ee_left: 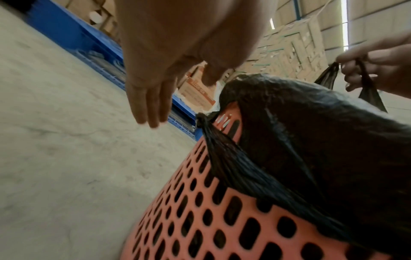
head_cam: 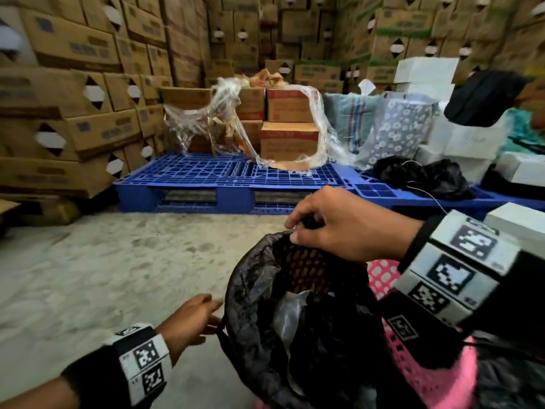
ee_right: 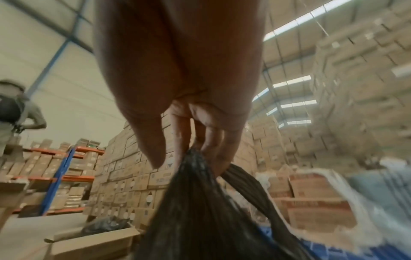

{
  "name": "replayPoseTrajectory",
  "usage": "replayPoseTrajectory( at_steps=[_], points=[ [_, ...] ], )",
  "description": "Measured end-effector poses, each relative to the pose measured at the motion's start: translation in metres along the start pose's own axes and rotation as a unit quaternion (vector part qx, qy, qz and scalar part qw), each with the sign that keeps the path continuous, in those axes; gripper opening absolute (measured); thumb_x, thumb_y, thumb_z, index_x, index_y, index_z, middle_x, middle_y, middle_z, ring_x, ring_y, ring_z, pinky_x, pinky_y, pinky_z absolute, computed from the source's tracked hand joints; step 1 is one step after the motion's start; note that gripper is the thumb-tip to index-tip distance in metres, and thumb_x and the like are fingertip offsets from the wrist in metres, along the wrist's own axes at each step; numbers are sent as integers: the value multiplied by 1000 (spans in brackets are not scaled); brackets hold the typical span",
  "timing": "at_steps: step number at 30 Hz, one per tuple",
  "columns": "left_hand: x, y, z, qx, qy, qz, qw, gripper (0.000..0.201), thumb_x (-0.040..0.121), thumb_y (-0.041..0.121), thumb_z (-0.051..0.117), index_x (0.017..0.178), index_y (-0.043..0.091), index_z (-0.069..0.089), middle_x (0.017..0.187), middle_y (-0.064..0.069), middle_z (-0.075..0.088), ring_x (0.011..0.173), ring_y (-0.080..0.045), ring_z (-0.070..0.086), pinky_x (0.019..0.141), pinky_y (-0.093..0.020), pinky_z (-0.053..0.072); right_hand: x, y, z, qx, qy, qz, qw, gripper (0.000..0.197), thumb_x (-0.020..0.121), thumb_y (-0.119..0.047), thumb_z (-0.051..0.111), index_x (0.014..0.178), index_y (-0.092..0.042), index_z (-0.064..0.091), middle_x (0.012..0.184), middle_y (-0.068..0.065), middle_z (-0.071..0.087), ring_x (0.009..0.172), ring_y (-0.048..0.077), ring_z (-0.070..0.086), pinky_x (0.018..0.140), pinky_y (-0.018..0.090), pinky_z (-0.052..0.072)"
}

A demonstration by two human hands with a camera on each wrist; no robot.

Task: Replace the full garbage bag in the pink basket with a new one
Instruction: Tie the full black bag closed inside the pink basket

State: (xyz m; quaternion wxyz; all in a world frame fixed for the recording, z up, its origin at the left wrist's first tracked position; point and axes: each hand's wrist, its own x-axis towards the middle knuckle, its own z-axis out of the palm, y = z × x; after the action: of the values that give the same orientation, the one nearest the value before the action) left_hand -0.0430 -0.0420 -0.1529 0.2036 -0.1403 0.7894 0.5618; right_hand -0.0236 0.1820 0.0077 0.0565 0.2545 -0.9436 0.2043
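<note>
The pink perforated basket sits low at the right, lined with a black garbage bag that holds crumpled waste. My right hand pinches the bag's handle loop at the far rim and holds it up, as seen in the left wrist view. My left hand is open with straight fingers, just left of the basket beside the bag's other gathered handle, holding nothing.
A blue plastic pallet lies ahead with wrapped cartons. Cardboard boxes are stacked along the left and back. Loose black bags and white boxes lie at the right. A person stands far off. Bare concrete floor spreads to the left.
</note>
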Motion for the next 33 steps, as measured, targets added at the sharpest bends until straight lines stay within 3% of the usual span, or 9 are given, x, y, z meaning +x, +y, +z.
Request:
replayPoseTrajectory(
  at_steps=[7,10,14,19,22,25,27,29,33],
  points=[
    [-29,18,-9,18,49,104,993,24,86,-8,44,109,-7,54,65,-15,57,52,-20,51,46,-23,45,-11,5,1,9,27,22,999,21,87,-17,60,104,-15,71,91,-9,67,82,4,61,67,4,42],
    [-55,61,-26,56,112,214,969,18,88,0,48,105,3,56,65,-13,60,61,-21,52,56,-29,41,-16,8,-8,19,36,15,999,22,87,-16,60,106,-18,70,93,-5,70,80,5,62,71,11,45],
    [-102,132,-13,109,52,396,910,18,86,4,56,99,15,55,66,-11,64,69,-24,58,68,-33,45,-15,8,-12,98,18,-3,995,41,85,-19,65,124,-31,58,90,-2,69,72,6,60,68,16,48],
    [-127,193,30,215,-87,499,835,12,89,7,53,100,5,59,65,-8,67,60,-18,63,58,-30,54,-19,11,-8,131,84,-61,986,6,74,-20,57,73,-15,60,70,-1,65,64,9,59,63,32,50],
    [-111,197,33,197,-4,567,800,17,90,8,51,96,12,66,66,-1,66,57,-9,62,56,-23,52,-28,14,-16,133,81,-80,985,15,85,-17,59,72,-17,67,71,-2,66,68,6,61,63,27,48],
    [-85,186,33,236,-97,522,814,32,86,-4,50,109,12,66,100,-5,70,91,-10,64,77,-17,51,-41,12,-25,137,50,-94,985,12,86,-4,63,84,-11,73,83,-1,72,80,10,67,73,26,52],
    [-74,178,37,265,-199,463,822,29,80,-2,52,106,-1,65,111,-22,66,104,-28,62,91,-33,49,-48,7,-29,127,29,-98,987,12,86,-3,63,86,-10,72,88,2,73,84,13,68,77,31,53],
    [-67,173,40,244,-231,440,833,27,66,8,58,89,-4,66,105,-31,65,93,-29,59,88,-35,47,-55,7,-34,126,11,-93,988,9,86,-10,63,87,-9,72,92,7,72,87,20,68,77,39,53],
    [-60,168,40,198,-255,432,843,11,65,1,55,65,10,62,109,-26,66,86,-4,62,70,-10,45,-66,20,-43,120,-23,-63,991,20,82,-33,61,82,-16,73,95,4,69,91,19,67,81,37,52]
  ],
)
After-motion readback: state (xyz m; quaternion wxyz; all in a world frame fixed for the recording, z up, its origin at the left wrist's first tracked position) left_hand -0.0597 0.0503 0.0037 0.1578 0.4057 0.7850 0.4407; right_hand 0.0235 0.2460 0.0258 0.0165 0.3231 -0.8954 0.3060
